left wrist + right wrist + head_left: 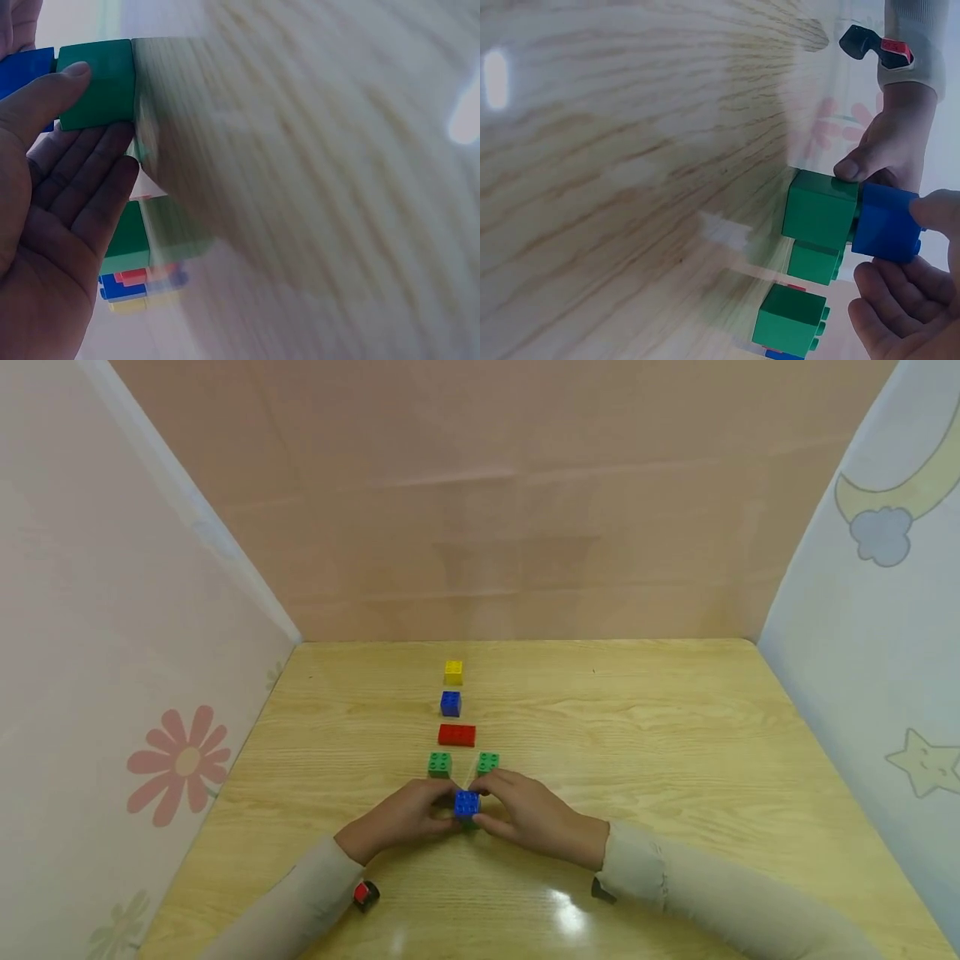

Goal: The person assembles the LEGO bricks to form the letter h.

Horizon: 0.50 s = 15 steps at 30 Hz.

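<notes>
Nearest, I note a black wrist camera (366, 895) at the left cuff; beyond it, the left hand (401, 817) grasps the lower green block (821, 210), thumb on one face; the right hand (540, 814) pinches the upper blue block (467, 803); neither hand is free. I locate this pair between the hands, blue above green; the green appears to stand on the table (675, 735); the wrist views show studs in a thin gap, so I cannot confirm full seating. I judge the step in hand as joining blue to green; the next move calls for aligned studs, steady support from the left and straight downward pressure from the right; tilt is the likely fault. Just beyond stand the left green (439, 765) and the right green (488, 762), apart from each other; farther out I read, in sequence, the red block (457, 735), the far blue (451, 704) and the yellow block (453, 672), each separate; a tan backdrop (517, 510) closes the far side.
</notes>
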Available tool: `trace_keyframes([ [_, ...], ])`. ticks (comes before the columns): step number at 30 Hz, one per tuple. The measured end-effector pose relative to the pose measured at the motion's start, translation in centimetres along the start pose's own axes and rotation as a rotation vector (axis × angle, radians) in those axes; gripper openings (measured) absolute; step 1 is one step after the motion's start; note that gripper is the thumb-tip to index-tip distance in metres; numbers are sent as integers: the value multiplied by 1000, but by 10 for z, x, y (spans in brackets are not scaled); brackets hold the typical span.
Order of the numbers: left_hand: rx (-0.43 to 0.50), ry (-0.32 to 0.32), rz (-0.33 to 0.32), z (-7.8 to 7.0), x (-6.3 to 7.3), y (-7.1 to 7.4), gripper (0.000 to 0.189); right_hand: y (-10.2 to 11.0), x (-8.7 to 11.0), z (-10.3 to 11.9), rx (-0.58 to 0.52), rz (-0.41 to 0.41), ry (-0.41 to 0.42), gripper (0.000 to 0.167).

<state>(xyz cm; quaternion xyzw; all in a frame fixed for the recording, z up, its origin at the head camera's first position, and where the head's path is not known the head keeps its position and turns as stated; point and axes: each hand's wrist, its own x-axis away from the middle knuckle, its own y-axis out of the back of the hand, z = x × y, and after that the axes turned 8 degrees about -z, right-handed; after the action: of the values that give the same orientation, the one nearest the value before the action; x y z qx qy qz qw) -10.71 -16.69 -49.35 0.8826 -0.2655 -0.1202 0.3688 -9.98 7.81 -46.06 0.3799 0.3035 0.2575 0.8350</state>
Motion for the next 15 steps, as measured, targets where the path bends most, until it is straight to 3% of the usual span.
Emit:
trace_keyframes([
  [15,36,-2,6,2,-1,-1,29,6,-3,2,8,26,8,34],
])
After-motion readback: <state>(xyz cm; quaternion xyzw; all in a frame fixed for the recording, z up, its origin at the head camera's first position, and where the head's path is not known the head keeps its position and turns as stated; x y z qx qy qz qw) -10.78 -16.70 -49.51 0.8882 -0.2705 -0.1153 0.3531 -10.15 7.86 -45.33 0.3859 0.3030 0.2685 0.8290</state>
